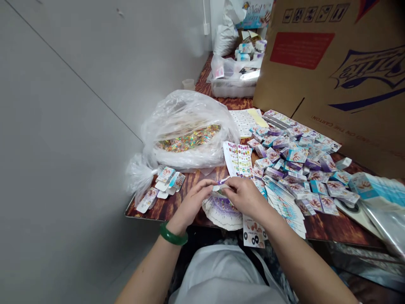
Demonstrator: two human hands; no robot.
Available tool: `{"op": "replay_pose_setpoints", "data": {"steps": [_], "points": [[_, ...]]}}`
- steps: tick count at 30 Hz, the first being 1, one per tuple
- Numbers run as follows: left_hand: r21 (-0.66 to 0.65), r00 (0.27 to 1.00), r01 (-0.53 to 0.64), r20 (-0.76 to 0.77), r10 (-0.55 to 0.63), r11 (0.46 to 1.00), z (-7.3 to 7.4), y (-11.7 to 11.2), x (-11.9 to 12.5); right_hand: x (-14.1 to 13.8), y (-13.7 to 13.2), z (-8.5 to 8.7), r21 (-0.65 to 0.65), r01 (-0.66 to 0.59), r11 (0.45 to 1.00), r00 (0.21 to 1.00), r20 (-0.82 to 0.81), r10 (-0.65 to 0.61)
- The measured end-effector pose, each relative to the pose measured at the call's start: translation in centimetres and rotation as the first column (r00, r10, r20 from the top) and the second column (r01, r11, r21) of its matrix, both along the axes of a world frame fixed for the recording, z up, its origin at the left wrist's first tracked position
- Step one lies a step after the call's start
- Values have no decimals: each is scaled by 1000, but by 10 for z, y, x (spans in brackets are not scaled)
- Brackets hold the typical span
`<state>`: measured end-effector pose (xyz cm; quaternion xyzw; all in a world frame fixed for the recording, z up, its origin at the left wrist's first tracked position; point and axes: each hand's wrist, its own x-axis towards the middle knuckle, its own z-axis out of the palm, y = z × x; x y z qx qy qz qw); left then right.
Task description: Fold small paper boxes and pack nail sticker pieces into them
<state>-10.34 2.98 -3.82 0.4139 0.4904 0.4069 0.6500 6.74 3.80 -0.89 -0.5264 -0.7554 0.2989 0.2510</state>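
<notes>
My left hand point(193, 202), with a green bangle at the wrist, and my right hand point(246, 197) meet near the table's front edge. Between their fingertips is a small white and purple cardboard box point(220, 186) with a flap standing out; the fingers partly cover it. Just below lies a fan of flat purple and white box blanks point(223, 214). Printed sticker sheets point(238, 159) rest directly beyond my hands. Beside my right forearm spreads a second fan of flat blue and white boxes point(284, 204).
An open plastic bag point(190, 105) of small colourful pieces sits behind my hands. Several small boxes point(169, 179) lie at left, and a large pile of folded boxes point(297, 155) at right. A big carton point(316, 84) stands behind the pile. The wall point(63, 126) borders the left.
</notes>
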Motion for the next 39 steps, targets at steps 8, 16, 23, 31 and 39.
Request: {"op": "replay_pose_setpoints", "data": {"steps": [8, 16, 23, 31, 39], "points": [[-174, 980, 134, 170, -105, 976, 9, -3, 2, 2, 0, 5, 44, -68, 997, 998, 20, 67], [-215, 941, -108, 292, 170, 971, 2, -5, 14, 13, 11, -13, -481, -145, 865, 756, -618, -216], [-217, 980, -131, 118, 159, 967, 0, -2, 16, 8, 10, -29, -270, 7, 963, 788, -592, -171], [-224, 983, -95, 133, 127, 970, 2, 0, 8, 8, 1, -23, 122, -39, 992, 912, -401, 85], [-97, 992, -48, 112, 59, 994, 6, -4, 6, 4, 6, -12, -269, 34, 962, 793, -579, -190]]}}
